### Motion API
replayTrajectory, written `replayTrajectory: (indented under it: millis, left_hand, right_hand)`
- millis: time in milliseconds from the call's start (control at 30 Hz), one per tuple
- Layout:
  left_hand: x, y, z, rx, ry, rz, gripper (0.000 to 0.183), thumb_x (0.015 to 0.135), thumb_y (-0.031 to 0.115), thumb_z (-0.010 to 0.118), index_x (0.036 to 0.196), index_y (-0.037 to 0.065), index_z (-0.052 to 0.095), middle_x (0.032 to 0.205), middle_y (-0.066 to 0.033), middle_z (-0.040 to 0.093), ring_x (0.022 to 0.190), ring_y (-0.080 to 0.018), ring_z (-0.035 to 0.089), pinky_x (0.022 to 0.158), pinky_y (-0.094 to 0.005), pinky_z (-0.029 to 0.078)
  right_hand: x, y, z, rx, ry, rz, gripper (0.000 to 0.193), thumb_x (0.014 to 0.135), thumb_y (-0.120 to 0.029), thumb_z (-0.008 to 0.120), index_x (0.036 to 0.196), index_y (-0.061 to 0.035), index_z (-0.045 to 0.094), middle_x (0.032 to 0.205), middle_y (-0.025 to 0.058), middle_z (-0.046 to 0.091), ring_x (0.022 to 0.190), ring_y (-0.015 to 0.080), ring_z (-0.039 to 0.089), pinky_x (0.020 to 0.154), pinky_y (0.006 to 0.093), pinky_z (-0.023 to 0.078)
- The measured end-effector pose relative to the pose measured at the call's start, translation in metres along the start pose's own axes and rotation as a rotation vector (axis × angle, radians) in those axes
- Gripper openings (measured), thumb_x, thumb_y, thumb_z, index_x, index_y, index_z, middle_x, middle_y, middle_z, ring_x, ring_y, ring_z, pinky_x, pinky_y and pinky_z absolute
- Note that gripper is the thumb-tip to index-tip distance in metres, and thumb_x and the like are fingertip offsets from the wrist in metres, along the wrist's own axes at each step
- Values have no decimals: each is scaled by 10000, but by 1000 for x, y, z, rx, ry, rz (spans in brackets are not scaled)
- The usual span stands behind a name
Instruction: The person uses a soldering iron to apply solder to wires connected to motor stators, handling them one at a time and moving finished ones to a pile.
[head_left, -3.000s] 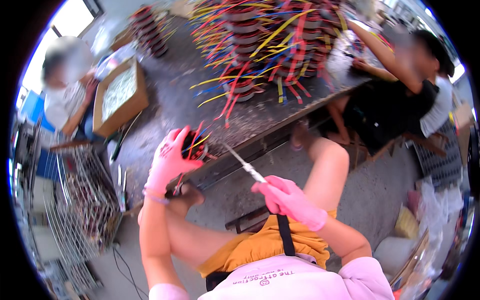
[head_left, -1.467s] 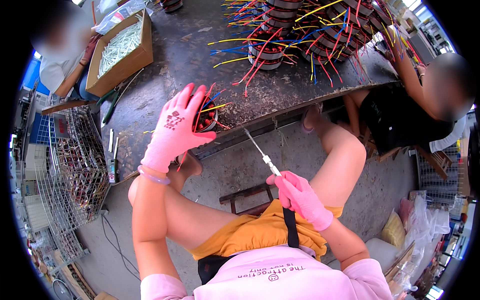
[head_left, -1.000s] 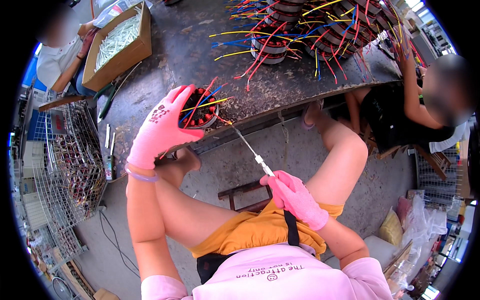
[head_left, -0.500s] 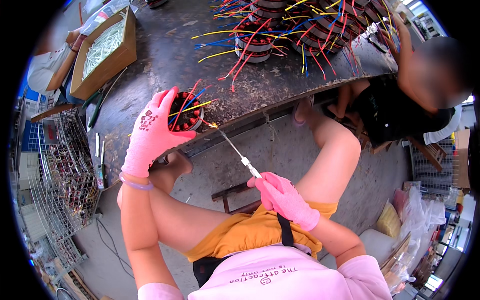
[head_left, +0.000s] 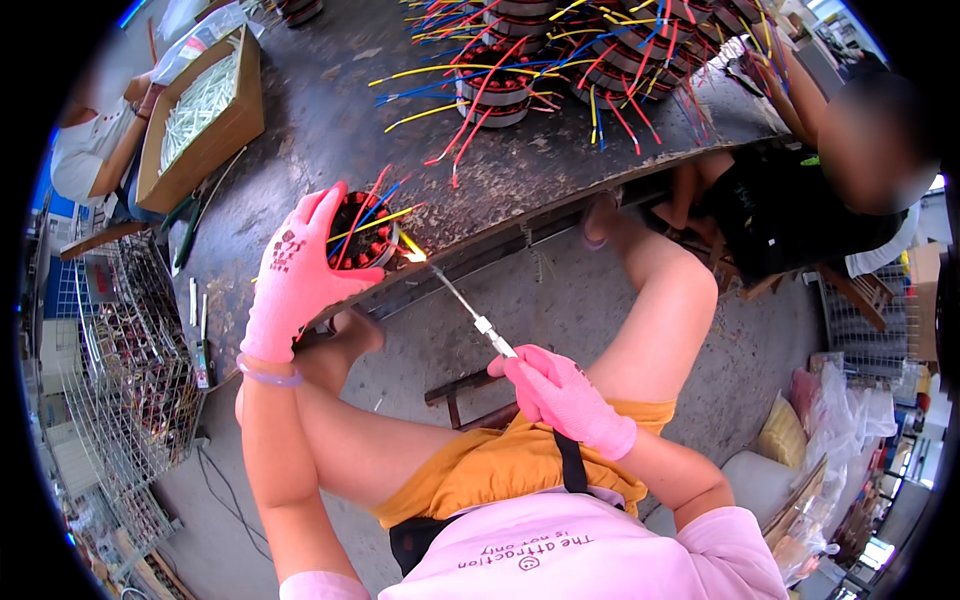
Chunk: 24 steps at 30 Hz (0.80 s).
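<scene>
In a pink glove, my left hand point(head_left: 300, 265) is wrapped around the near-left side of a wound motor stator point(head_left: 365, 240), thumb along its front and fingers behind. The stator rests at the table's near edge, with red, blue and yellow wires rising from it. My right hand point(head_left: 560, 390), also gloved in pink, grips a thin metal torch with a white handle point(head_left: 487, 330). An orange-yellow flame point(head_left: 413, 254) shows at the torch tip, beside the stator's right rim. The torch's lower end is hidden in my palm.
Stacked stators point(head_left: 495, 95) with long coloured wires stand at the table's far side. A cardboard box of white sticks point(head_left: 200, 115) sits far left, a person beside it. Another person point(head_left: 800, 200) works at the right. Wire baskets point(head_left: 135, 350) stand left below the dark table point(head_left: 330, 95).
The flame at the torch tip looks larger and brighter. The torch tip has shifted slightly left, closer to the stator. My left hand keeps its hold.
</scene>
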<state>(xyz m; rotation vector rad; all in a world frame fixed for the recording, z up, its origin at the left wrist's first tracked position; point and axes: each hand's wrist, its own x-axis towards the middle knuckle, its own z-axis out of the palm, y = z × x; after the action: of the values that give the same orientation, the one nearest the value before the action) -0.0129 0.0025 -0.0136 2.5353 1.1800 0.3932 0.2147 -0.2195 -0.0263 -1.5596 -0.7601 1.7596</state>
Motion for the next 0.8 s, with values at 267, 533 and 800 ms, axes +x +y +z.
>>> replayTrajectory:
  millis: [267, 533, 800]
  left_hand:
    - [-1, 1, 1, -14, -4, -19, 935, 578, 230, 872, 1391, 0, 471, 1325, -178, 539, 1193, -375, 545, 1012, -420, 454]
    - [2, 5, -1, -60, -37, -15, 948, 567, 178, 856, 1405, 0, 450, 1328, -185, 527, 1211, -382, 524, 1034, -422, 436]
    - [0, -7, 1, -105, -15, 29, 926, 571, 189, 855, 1386, -11, 463, 1301, -191, 541, 1200, -383, 530, 1014, -417, 443]
  right_hand:
    - [-1, -1, 1, 13, 8, -1, 300, 1021, -275, 489, 1058, -7, 619, 615, -9, 468, 516, 65, 435, 502, 257, 376]
    - [-1, 7, -4, -13, 6, -49, 377, 1028, -348, 473, 1121, -13, 617, 587, -9, 493, 466, 57, 386, 459, 251, 319]
    - [-2, 2, -1, -1, 33, -11, 304, 1005, -271, 484, 1071, -11, 627, 624, 2, 490, 506, 68, 444, 479, 260, 360]
